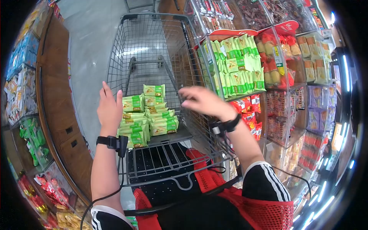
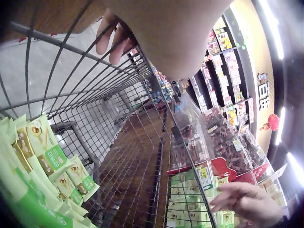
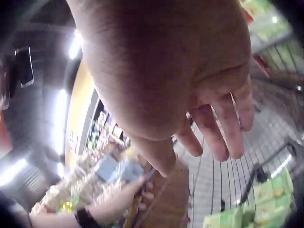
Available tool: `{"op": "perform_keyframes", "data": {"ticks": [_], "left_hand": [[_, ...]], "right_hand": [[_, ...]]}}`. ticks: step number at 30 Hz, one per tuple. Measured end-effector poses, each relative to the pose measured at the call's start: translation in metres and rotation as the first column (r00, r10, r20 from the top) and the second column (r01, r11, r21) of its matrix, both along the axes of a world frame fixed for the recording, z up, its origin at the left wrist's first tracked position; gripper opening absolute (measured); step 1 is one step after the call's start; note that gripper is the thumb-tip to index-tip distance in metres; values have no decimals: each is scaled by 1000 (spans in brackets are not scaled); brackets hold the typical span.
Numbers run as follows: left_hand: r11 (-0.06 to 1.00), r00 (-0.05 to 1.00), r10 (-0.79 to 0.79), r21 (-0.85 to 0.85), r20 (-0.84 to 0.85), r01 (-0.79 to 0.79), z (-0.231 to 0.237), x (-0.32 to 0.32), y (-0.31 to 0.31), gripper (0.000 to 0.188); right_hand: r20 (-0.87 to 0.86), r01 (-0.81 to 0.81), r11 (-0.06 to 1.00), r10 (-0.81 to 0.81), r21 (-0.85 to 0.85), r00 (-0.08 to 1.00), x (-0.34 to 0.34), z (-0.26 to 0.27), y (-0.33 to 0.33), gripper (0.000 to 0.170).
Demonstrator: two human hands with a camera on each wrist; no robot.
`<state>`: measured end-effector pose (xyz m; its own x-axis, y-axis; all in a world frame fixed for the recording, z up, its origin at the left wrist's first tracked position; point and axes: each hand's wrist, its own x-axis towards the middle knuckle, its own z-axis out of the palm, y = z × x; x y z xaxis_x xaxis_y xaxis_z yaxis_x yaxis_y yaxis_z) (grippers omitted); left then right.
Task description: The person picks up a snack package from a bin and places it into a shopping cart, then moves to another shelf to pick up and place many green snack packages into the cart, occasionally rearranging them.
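Green snack packets (image 1: 147, 119) lie in two stacked groups at the near end of a wire shopping cart (image 1: 149, 16). My left hand (image 1: 109, 111) is at the cart's left side, beside the packets, with its fingers pointing forward. In the left wrist view, the left fingers (image 2: 113, 40) show close to the wire side. Over the cart's right side is my right hand (image 1: 203, 101), apart from the packets and holding nothing. The right wrist view shows its fingers (image 3: 223, 128) spread and slightly bent above the wire basket.
To the right, a clear shelf bin holds matching green packets (image 1: 239, 65), with red packets (image 1: 247, 111) below. A wooden shelf unit (image 1: 53, 76) with snack bins stands on the left. Grey floor (image 1: 86, 42) runs between it and the cart. Cables hang from both wrists.
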<state>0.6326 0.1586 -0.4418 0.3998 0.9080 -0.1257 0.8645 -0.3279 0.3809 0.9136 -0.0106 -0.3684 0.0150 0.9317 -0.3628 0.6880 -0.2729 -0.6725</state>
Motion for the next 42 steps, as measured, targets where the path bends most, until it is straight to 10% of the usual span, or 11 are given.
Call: {"op": "perform_keyframes", "data": {"ticks": [4, 9, 27, 42], "left_hand": [[1000, 1000, -3, -17, 5, 3, 4, 1, 0, 67], [1000, 1000, -2, -22, -2, 2, 6, 3, -1, 65], [1000, 1000, -14, 3, 14, 14, 5, 2, 1, 66], [1000, 1000, -5, 18, -1, 5, -1, 1, 3, 68]], "right_hand": [[215, 500, 832, -548, 239, 808, 102, 36, -38, 40], [401, 578, 642, -766, 503, 503, 199, 8, -87, 57], [711, 364, 793, -604, 489, 361, 232, -13, -70, 40], [514, 323, 638, -763, 699, 393, 227, 20, -86, 17]]}}
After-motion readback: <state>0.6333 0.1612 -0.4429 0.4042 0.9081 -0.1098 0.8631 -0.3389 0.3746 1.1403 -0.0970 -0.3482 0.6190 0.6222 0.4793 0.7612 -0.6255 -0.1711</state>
